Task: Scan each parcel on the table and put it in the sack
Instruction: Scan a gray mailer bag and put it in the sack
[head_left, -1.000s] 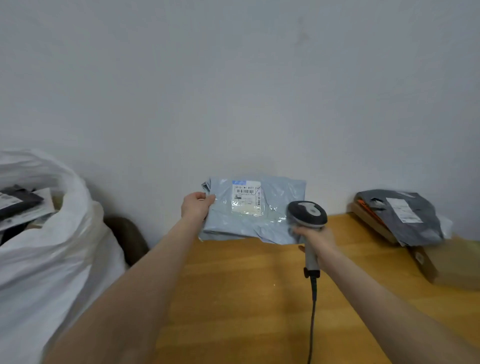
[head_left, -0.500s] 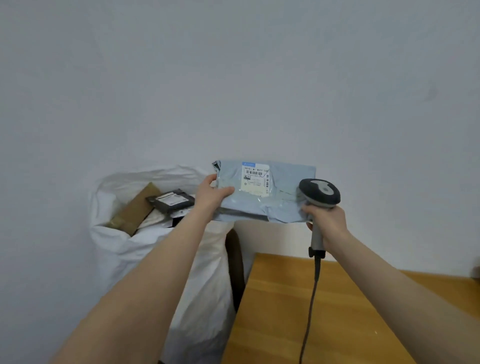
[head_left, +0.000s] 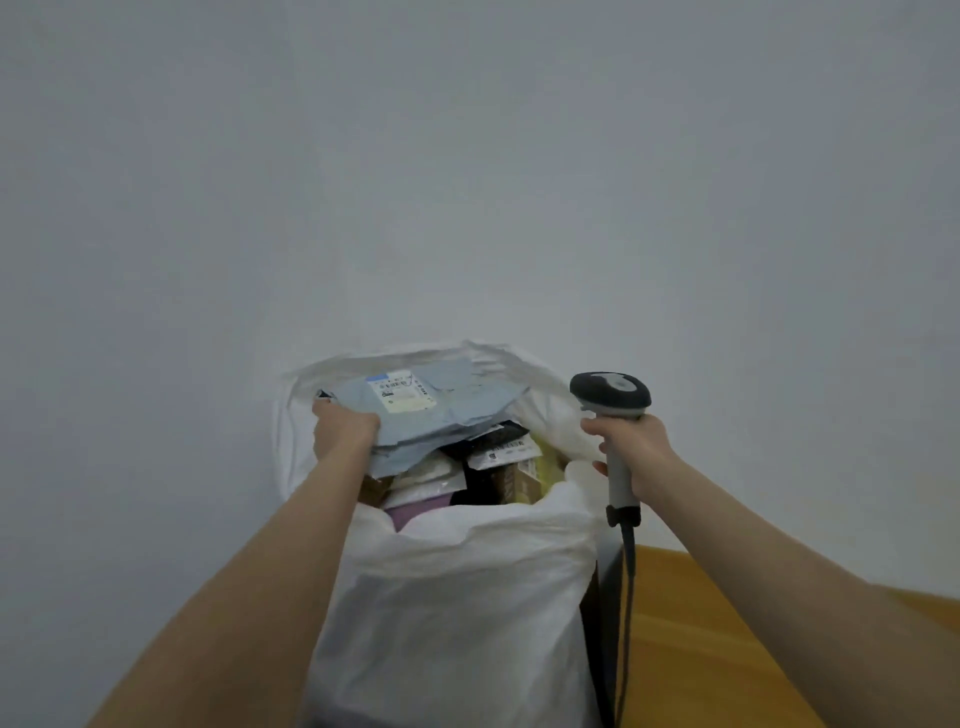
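Nearest the camera, two bare forearms reach forward from the lower corners. At lower right shows a corner of the wooden table (head_left: 727, 654), just beside the white sack (head_left: 457, 597). The sack's near wall stands between the arms and hides everything below its rim. A dark cable (head_left: 627, 587) hangs in the gap between sack and table and runs up to a handheld barcode scanner (head_left: 613, 397) with a pale handle and a black head. The right hand (head_left: 636, 449) grips that handle with curled fingers and holds it upright just right of the sack's mouth.

Inside the mouth lie packed parcels: a purple mailer (head_left: 421, 512) against the near rim, a black mailer (head_left: 501, 441) with a white label, and a brown carton (head_left: 522, 480). Over them the left hand (head_left: 345, 428) grips the left edge of a pale blue-grey poly mailer (head_left: 457, 410). This parcel lies roughly flat across the far half of the opening; whether it rests on the pile cannot be told. It is creased and crumpled, and its shipping label (head_left: 400, 397) faces up with a blue strip and barcodes too small to read. Behind stands a plain white wall (head_left: 467, 156).
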